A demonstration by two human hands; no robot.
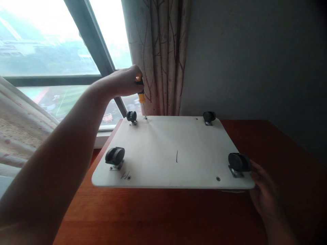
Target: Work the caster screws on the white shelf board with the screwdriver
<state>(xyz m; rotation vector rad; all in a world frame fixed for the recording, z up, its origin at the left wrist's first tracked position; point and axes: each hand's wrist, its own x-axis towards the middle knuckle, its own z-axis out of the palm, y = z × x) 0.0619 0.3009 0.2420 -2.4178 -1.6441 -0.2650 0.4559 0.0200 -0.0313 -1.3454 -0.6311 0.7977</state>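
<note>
My left hand (127,81) is wrapped round the yellow and black handle of a screwdriver (141,96). Its shaft points down, with the tip at a screw hole near the back left of a white board (163,143). Black casters stand up from the board's corners: back left (131,116), back right (209,117), front left (115,156) and front right (238,162). At the front right corner, my right hand (264,187) grips the board's edge beside the caster; some of its fingers are hidden.
The board rests above a reddish-brown wooden table (158,217). Behind it hang a patterned curtain (163,61) and a grey wall (245,61). A window frame (56,81) is at the left, with another curtain (20,136) below.
</note>
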